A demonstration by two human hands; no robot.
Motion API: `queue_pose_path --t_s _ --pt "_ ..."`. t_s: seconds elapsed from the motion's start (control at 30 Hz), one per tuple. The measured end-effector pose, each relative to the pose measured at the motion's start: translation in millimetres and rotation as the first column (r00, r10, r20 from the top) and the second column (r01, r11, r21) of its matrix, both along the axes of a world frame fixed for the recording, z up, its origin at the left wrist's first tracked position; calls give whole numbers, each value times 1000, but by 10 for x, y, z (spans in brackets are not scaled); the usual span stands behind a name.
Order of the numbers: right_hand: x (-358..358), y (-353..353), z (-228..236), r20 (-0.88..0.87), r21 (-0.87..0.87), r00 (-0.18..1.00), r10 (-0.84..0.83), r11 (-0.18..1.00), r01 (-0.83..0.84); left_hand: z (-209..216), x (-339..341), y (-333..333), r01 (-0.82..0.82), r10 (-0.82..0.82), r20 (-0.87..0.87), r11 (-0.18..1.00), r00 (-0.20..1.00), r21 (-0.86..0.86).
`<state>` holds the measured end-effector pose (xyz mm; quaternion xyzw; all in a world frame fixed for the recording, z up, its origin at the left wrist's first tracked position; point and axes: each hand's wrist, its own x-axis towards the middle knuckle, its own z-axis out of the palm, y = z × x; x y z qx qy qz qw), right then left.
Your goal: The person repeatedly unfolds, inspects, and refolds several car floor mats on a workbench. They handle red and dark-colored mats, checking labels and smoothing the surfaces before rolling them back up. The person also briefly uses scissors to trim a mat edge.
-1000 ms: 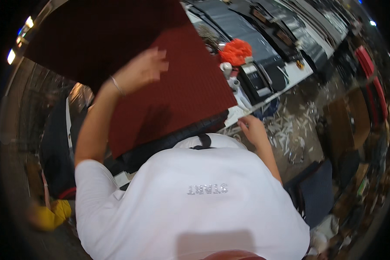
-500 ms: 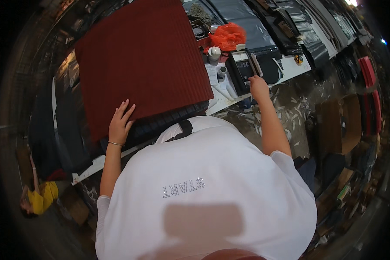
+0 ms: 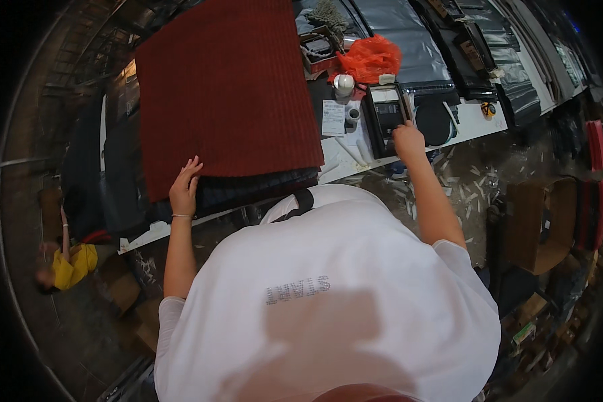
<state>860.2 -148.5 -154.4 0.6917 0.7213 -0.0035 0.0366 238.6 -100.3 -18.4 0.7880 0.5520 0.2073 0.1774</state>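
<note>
A dark red ribbed mat point(image 3: 228, 94) tops a stack of dark mats point(image 3: 261, 184) at the near edge of the table. My left hand point(image 3: 183, 190) rests at the red mat's near edge, its fingers stretched out and holding nothing. My right hand point(image 3: 409, 141) is at the right rim of a black tray point(image 3: 380, 115) with small boxes in it. Its fingers are curled; whatever is between them is hidden. A white bottle point(image 3: 344, 86), a small grey cylinder point(image 3: 353, 116) and a printed paper slip point(image 3: 333, 118) lie between mat and tray.
Behind the tray sit a crumpled orange plastic bag point(image 3: 372, 59) and dark plastic-wrapped stacks point(image 3: 412, 40). A yellow-black tape measure point(image 3: 488, 110) lies near the table edge. White scraps litter the floor point(image 3: 472, 174) by a cardboard box point(image 3: 539, 224). A person in yellow point(image 3: 75, 266) is at far left.
The view has shifted, so the table things appear farther right. My right hand stays at the tray's right side with its fingers more curled; my left hand stays at the mat's edge.
</note>
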Motion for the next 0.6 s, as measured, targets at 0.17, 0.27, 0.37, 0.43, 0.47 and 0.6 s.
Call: queue_pose_path --t_s 0.17,0.27,0.37,0.43,0.47,0.6 --pt "-5 -53 129 -51 105 996 67 993 -62 -11 45 -24 -34 34 8 999 999 -23" --pt "28 -109 123 -47 85 993 105 991 -101 -52 19 -26 -54 54 15 998 998 -21" --pt "56 -146 54 -81 235 986 146 964 -124 -64 23 -30 -62 62 15 998 998 -13" --pt "65 -134 84 -85 189 988 131 976 -113 -91 28 -37 -53 53 16 999 998 9" --pt "48 -146 99 -88 165 989 121 981 -105 -102 18 -51 -47 47 6 999 999 19" --pt "27 -140 218 -210 132 978 -24 990 52 -126 14 -52 -23 25 -19 997 1000 79"
